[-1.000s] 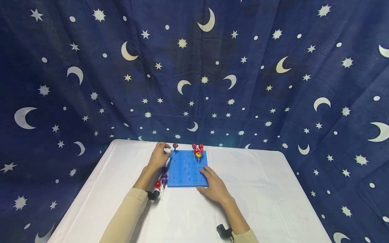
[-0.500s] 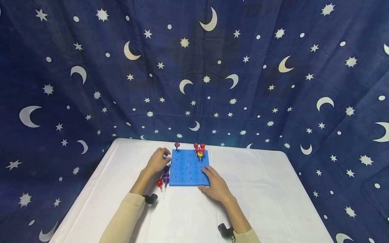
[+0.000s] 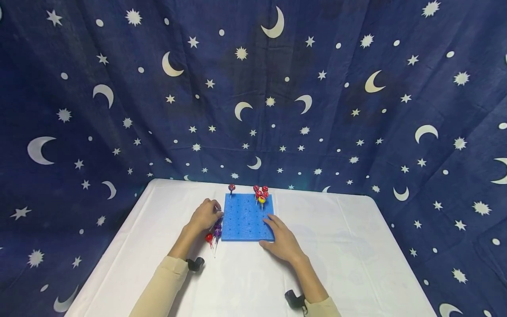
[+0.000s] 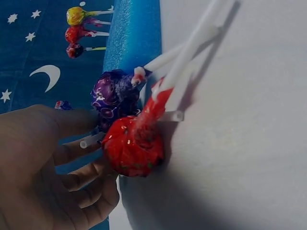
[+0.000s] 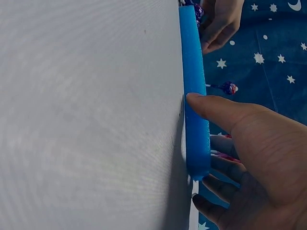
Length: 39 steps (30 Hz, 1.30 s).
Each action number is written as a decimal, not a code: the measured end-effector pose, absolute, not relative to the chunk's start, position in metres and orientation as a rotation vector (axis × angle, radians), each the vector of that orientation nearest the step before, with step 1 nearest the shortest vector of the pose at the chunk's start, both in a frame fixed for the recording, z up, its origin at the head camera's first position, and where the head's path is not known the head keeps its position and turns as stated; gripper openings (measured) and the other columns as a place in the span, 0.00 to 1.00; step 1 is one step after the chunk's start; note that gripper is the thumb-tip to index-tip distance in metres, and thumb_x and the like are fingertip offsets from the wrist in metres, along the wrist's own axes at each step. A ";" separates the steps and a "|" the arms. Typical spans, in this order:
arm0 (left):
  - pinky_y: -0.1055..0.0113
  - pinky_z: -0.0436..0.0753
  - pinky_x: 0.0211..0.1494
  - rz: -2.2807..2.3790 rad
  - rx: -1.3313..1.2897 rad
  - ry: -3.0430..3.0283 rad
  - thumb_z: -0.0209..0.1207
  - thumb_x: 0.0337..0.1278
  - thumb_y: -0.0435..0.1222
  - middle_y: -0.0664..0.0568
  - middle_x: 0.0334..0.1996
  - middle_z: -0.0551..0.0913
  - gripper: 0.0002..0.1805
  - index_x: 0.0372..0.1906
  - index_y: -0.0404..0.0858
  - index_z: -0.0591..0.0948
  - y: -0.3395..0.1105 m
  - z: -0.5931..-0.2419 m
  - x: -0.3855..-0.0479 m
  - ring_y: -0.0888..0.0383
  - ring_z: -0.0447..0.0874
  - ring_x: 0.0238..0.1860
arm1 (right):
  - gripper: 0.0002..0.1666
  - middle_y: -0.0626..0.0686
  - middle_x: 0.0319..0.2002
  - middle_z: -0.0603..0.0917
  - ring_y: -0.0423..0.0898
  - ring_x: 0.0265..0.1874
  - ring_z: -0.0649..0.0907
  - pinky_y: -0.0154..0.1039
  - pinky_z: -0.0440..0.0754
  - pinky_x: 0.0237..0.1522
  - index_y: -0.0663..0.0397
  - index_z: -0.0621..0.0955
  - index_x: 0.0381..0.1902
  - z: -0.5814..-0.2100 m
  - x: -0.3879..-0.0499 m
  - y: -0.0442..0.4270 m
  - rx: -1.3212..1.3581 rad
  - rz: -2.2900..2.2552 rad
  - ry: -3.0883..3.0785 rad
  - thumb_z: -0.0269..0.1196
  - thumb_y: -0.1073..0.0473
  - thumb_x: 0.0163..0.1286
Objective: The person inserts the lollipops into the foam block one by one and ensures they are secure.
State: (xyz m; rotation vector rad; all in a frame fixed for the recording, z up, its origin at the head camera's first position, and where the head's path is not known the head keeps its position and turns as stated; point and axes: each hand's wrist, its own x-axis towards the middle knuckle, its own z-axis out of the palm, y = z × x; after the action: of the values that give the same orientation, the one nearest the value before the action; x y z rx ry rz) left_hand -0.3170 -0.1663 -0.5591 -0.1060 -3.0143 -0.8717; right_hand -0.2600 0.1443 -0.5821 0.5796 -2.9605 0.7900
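Note:
A blue foam board with rows of small holes lies on the table. My left hand is beside its left edge, thumb and fingers apart, reaching to wrapped lollipops. Purple lollipops lie against the board, with a red lollipop nearer the wrist camera. Left fingertips are partly hidden behind the purple wrappers. My right hand rests spread at the board's right front corner, with the thumb touching the front edge.
Several red lollipops and a yellow lollipop stand upright at the board's back right. One dark lollipop stands at the back left. White cloth covers the table; a dark blue star-and-moon curtain hangs behind.
My left hand has come away from the standing dark lollipop at the back left, moving toward me to the lying purple ones. The right hand stays at the board's corner.

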 end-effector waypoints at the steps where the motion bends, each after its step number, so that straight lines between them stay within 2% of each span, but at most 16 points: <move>1: 0.54 0.81 0.45 -0.876 -0.102 -3.020 0.67 0.68 0.41 0.48 0.38 0.77 0.13 0.47 0.37 0.84 -0.166 -0.559 -0.316 0.52 0.77 0.37 | 0.48 0.53 0.80 0.64 0.57 0.78 0.65 0.59 0.69 0.74 0.46 0.71 0.78 -0.582 -0.260 0.144 0.572 0.791 -2.964 0.74 0.41 0.64; 10: 0.51 0.82 0.53 -0.919 -0.129 -3.066 0.67 0.68 0.42 0.48 0.40 0.77 0.13 0.45 0.36 0.84 -0.165 -0.559 -0.308 0.52 0.78 0.41 | 0.47 0.53 0.80 0.65 0.57 0.78 0.65 0.59 0.69 0.74 0.46 0.71 0.77 -0.584 -0.260 0.145 0.575 0.798 -2.941 0.74 0.41 0.64; 21: 0.52 0.82 0.48 -0.987 -0.205 -3.044 0.65 0.65 0.31 0.47 0.36 0.77 0.07 0.44 0.33 0.85 -0.169 -0.552 -0.303 0.52 0.77 0.38 | 0.47 0.54 0.80 0.65 0.58 0.78 0.65 0.59 0.69 0.74 0.48 0.71 0.77 -0.582 -0.260 0.144 0.585 0.796 -2.936 0.74 0.42 0.65; 30: 0.54 0.82 0.45 -1.007 -0.190 -3.033 0.66 0.65 0.31 0.47 0.35 0.77 0.06 0.43 0.34 0.84 -0.171 -0.554 -0.301 0.53 0.76 0.36 | 0.46 0.55 0.80 0.65 0.58 0.78 0.65 0.60 0.69 0.74 0.48 0.71 0.77 -0.583 -0.258 0.145 0.587 0.819 -2.930 0.74 0.44 0.65; 39: 0.52 0.82 0.48 -1.022 -0.179 -3.004 0.66 0.65 0.32 0.47 0.36 0.77 0.07 0.44 0.33 0.84 -0.174 -0.556 -0.303 0.53 0.78 0.37 | 0.46 0.54 0.80 0.65 0.58 0.78 0.65 0.60 0.69 0.74 0.47 0.71 0.77 -0.582 -0.258 0.144 0.569 0.820 -2.940 0.74 0.43 0.65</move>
State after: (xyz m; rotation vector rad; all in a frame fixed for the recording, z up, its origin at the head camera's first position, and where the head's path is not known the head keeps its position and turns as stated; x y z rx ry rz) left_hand -0.3030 -0.1744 -0.5558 -0.1795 -3.0041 -1.0219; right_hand -0.2583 0.1444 -0.5818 0.5689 -2.9396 0.8197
